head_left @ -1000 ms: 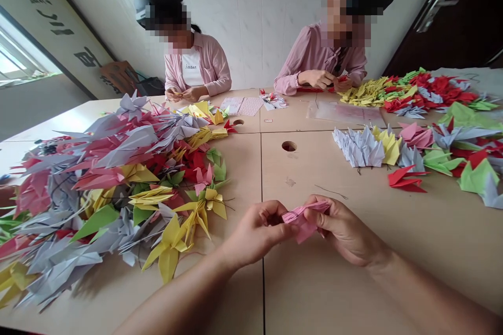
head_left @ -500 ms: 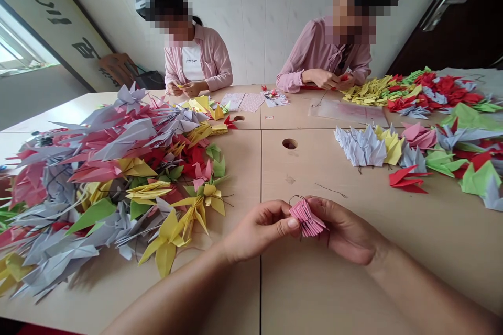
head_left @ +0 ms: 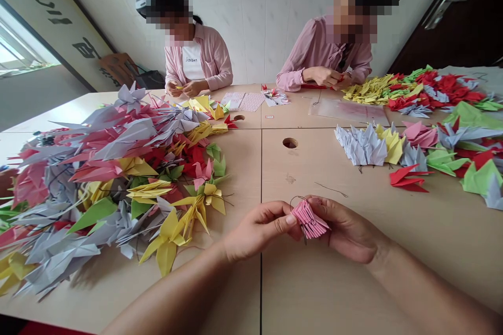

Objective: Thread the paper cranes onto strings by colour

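A small stack of pleated pink folded paper (head_left: 310, 220) with dark thread round it is held above the table between my two hands. My left hand (head_left: 263, 230) pinches its left edge between thumb and fingers. On the other side my right hand (head_left: 349, 227) is closed on the right part, its fingers partly hidden behind the paper. A loop of dark thread rises over the top of the stack, and an end hangs below. Beyond my hands a loose dark thread (head_left: 331, 189) lies on the table.
A large heap of folded paper cranes (head_left: 118, 167) covers the left side. More cranes (head_left: 361, 145) and a red one (head_left: 409, 179) lie at the right. Two co-workers sit across the table (head_left: 291, 293), handling small paper pieces. A round hole (head_left: 290, 143) pierces the tabletop.
My left thumb has shifted slightly up and left along the pink paper's edge. The stack has moved a little to the right and down. My right hand has barely moved.
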`<action>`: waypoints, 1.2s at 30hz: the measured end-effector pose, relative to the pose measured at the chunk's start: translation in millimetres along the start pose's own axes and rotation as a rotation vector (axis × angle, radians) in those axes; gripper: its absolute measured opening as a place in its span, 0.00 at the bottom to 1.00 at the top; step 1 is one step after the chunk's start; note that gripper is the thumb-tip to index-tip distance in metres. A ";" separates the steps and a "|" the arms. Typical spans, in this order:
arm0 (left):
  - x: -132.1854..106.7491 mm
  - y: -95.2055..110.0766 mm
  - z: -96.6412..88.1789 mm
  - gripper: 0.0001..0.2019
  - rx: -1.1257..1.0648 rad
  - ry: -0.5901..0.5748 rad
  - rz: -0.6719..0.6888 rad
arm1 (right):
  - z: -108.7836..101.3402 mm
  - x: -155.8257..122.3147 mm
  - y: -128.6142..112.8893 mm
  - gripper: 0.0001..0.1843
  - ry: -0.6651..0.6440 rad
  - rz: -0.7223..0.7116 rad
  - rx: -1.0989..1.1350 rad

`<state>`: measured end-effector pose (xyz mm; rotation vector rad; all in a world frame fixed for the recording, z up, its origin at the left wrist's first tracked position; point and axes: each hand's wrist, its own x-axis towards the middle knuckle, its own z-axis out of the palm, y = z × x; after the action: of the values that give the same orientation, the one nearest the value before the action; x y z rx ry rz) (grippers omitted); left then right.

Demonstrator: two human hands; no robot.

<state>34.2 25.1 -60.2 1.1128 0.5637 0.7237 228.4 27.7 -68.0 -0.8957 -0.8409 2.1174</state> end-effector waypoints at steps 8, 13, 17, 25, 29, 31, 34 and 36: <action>1.3 -2.1 -3.3 0.11 -0.055 -0.003 -0.050 | 0.0 0.9 -1.3 0.16 -0.058 -0.026 0.011; 2.5 -2.6 -5.0 0.10 -0.025 0.012 -0.074 | -2.8 2.0 0.4 0.15 -0.029 -0.017 0.042; 1.4 -2.9 -5.4 0.10 0.013 0.001 -0.048 | -2.2 1.5 1.2 0.15 -0.030 0.007 0.031; 2.6 -3.6 -6.0 0.11 0.038 0.014 -0.051 | -3.2 2.2 2.5 0.14 -0.029 0.022 0.050; 1.6 -3.1 -5.3 0.12 0.055 0.021 -0.059 | -2.5 1.5 2.5 0.15 -0.023 0.030 0.032; 1.4 -3.4 -5.1 0.12 0.051 0.021 -0.066 | -2.1 1.4 2.1 0.15 -0.009 0.038 0.035; 1.9 -4.4 -5.6 0.11 0.019 0.019 -0.078 | -2.0 1.6 1.6 0.15 0.010 0.047 0.060; 2.3 -4.5 -6.0 0.11 0.007 0.020 -0.082 | -2.3 1.7 1.7 0.14 0.013 0.043 0.074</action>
<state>32.4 29.2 -66.6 1.0835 0.6260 0.6632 228.6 28.8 -71.1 -0.8955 -0.7384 2.1626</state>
